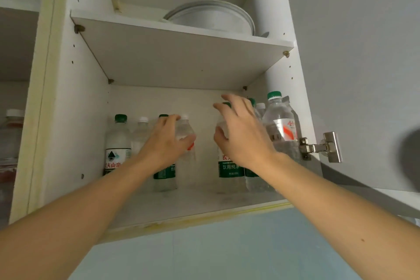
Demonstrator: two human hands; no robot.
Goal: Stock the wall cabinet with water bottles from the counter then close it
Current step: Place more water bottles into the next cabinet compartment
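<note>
White wall cabinet's lower shelf (193, 207): left hand (168, 143) grips a smooth, light clear plastic white-capped bottle (185, 141) mid-body, while right hand (241, 134) loosely cups a green-labelled bottle (229, 170).

We count eight clear plastic water bottles standing on the lower shelf of the open white wall cabinet (68, 98): five with green caps (120, 118) and three with white caps (143, 119). One stack of round white plates (213, 16) sits on the upper shelf. Two bare hands (166, 141) reach in among the bottles.
</note>
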